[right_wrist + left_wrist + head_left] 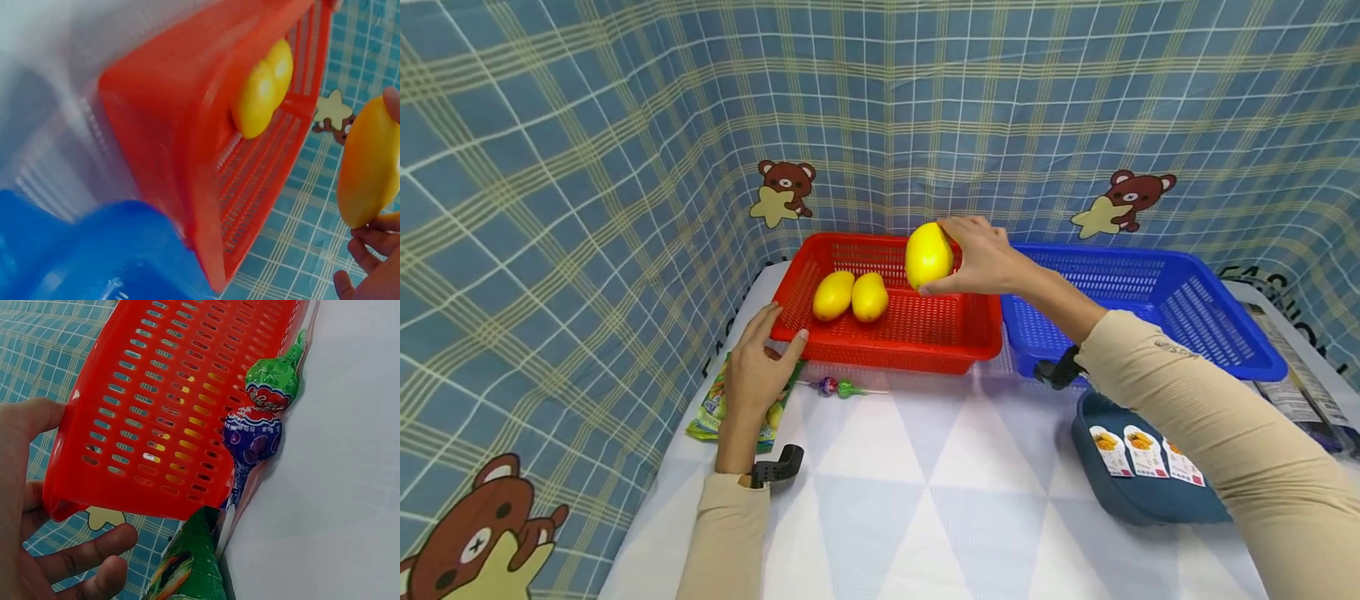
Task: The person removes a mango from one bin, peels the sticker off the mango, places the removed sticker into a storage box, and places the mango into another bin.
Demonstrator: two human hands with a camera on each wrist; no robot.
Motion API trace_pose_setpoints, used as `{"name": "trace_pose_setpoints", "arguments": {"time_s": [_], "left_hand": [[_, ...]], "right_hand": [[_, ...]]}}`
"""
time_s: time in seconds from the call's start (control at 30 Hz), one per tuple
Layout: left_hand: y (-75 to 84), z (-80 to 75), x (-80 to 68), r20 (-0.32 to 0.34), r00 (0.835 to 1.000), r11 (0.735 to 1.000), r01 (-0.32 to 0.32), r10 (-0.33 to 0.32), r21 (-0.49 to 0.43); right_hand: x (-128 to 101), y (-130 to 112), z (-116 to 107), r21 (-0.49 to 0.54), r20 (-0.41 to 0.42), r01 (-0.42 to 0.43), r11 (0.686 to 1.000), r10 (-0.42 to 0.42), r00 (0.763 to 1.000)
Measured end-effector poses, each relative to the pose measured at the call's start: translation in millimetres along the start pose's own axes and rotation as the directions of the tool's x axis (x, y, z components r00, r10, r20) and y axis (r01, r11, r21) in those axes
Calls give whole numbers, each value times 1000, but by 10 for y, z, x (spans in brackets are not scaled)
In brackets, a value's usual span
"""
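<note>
My right hand (981, 257) grips a yellow mango (928, 255) between thumb and fingers, above the right part of the red basket (887, 354). In the right wrist view the held mango (365, 165) hangs past the basket's rim. Two more mangoes, one on the left (833, 296) and one beside it (869, 297), lie together inside the red basket. At the basket's front left corner, my left hand (756, 367) holds the rim, thumb on one side and fingers on the other. The left wrist view shows the thumb (44, 419) against the red rim.
A blue basket (1247, 350) stands right of the red one. Two lollipops, one purple (828, 385) and one green (847, 389), lie before the red basket. A green packet (707, 421) lies under my left hand. At right is a dark blue bin (1120, 500) with fruit-picture cards.
</note>
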State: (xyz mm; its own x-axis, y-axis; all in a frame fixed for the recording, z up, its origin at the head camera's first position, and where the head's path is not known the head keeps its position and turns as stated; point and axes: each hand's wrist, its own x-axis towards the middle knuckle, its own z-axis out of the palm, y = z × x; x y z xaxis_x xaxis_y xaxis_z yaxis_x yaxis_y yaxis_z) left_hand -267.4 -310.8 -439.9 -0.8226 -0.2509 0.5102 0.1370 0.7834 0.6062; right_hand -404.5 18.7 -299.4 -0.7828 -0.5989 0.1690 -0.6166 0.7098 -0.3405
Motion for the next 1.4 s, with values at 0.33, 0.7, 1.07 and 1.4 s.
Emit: {"name": "trace_pose_setpoints", "arguments": {"time_s": [0.33, 0.7, 1.07, 1.4], "left_hand": [[-24, 0, 16, 9, 1000, 1000, 7, -7, 14], [-52, 33, -56, 20, 1000, 1000, 6, -6, 0], [-55, 17, -27, 14, 1000, 1000, 7, -7, 6], [-34, -25, 20, 10, 1000, 1000, 3, -3, 10]], "right_hand": [[505, -37, 134, -77, 89, -1, 997, 8, 996], [687, 110, 414, -123, 188, -41, 992, 63, 980], [826, 169, 508, -175, 230, -41, 984, 81, 970], [907, 184, 575, -193, 300, -7, 981, 66, 952]]}}
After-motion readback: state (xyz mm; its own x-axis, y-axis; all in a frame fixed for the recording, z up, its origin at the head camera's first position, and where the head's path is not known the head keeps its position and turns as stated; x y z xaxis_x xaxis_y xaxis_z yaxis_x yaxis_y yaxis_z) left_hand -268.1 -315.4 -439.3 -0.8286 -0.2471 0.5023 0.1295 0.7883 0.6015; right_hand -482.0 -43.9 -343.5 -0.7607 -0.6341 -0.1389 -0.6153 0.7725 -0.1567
